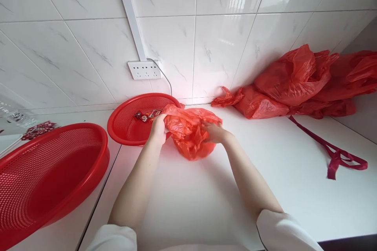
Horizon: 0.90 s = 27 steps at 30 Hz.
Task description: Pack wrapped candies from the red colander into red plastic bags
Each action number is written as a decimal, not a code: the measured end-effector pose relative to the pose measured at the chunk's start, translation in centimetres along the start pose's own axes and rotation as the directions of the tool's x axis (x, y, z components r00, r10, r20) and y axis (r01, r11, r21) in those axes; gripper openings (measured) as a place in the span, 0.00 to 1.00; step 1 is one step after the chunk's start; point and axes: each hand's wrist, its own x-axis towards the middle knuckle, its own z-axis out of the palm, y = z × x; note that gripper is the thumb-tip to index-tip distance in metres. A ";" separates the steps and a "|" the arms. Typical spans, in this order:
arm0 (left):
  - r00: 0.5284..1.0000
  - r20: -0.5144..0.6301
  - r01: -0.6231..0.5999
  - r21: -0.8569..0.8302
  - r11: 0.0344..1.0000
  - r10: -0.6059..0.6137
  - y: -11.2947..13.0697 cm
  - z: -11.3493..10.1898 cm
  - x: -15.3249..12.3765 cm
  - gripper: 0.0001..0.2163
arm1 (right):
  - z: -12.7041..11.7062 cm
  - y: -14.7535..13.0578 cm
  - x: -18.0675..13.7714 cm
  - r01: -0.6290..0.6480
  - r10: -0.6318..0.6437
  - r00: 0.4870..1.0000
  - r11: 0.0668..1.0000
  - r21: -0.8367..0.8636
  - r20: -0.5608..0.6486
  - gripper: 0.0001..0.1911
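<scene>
Flanking the held bag [194, 147]: baskets [67, 172], piled bags [294, 78], strap [332, 168].

Likely kitchen: tiled wall [173, 39], white counter [188, 200], large colander [59, 176].

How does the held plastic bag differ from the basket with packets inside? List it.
The plastic bag is thin and crumpled; the perforated basket keeps a firm, rounded shape. The bag is held by the left hand, with the right hand touching it; the basket stands on the counter, holding small packets. Both are red.
</scene>
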 end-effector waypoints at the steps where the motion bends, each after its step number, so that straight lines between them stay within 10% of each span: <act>1: 1.000 -0.015 0.003 0.010 1.000 -0.003 0.1 -0.5 -0.1 0.09 | 0.3 0.7 0.8 -0.044 0.044 0.995 0.999 0.004 -0.091 0.31; 7: 0.977 0.040 0.206 0.065 0.976 -0.208 0.8 -2.9 -1.4 0.16 | 0.1 2.9 2.7 0.286 0.028 0.783 0.871 0.400 -0.621 0.23; 12: 0.979 0.050 0.197 0.042 0.980 -0.199 2.1 -4.0 -2.5 0.22 | -1.9 1.3 0.9 0.617 0.155 0.744 0.216 0.757 -0.650 0.11; 14: 0.981 0.141 0.121 0.115 0.986 -0.137 3.0 -4.5 -3.4 0.23 | -2.9 0.3 -0.2 0.603 0.152 0.778 0.096 0.792 -0.610 0.13; 19: 0.769 0.601 -0.242 0.590 0.771 -0.219 6.0 -5.3 -6.5 0.27 | -4.3 -2.3 -2.9 0.557 -0.040 0.823 0.256 0.790 -0.567 0.29; 22: 0.656 0.695 -0.419 0.661 0.623 -0.296 6.9 -4.7 -8.0 0.40 | -4.2 -3.7 -4.0 0.542 -0.219 0.840 0.402 0.738 -0.497 0.17; 27: 0.937 0.350 -0.300 0.787 0.539 0.011 5.5 -2.0 -8.9 0.15 | -4.3 -5.5 -4.8 0.541 -0.385 0.841 0.579 0.610 -0.380 0.09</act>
